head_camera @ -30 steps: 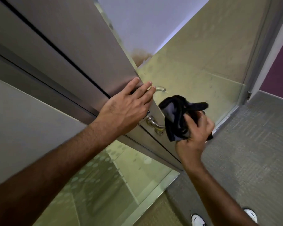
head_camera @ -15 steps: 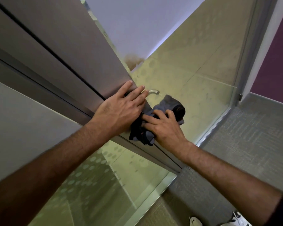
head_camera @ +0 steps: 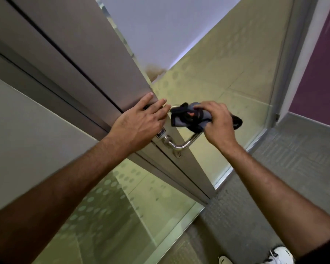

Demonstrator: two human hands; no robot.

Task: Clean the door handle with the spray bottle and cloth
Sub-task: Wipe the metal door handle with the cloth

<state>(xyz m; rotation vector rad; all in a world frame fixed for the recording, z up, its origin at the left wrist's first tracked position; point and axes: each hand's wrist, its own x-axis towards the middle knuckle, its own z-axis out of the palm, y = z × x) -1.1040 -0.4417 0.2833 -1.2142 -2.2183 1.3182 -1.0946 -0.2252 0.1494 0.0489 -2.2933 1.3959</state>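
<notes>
A metal lever door handle [head_camera: 179, 144] sticks out from the near face of the grey door edge [head_camera: 122, 88]. A second handle on the far face is mostly hidden under a dark grey and black cloth [head_camera: 189, 118]. My right hand [head_camera: 217, 122] is shut on that cloth and presses it around the far handle. My left hand [head_camera: 139, 122] lies flat against the door edge just above the near handle, fingers spread, holding nothing. No spray bottle is in view.
Frosted, dotted glass panels [head_camera: 227, 73] flank the door on both sides. Grey carpet [head_camera: 293, 159] covers the floor at right, next to a purple wall [head_camera: 316, 63]. My white shoes [head_camera: 280, 256] show at the bottom edge.
My right hand has carried the cloth from the near handle up and over to the far handle. The near handle is now uncovered. My left hand has stayed on the door edge.
</notes>
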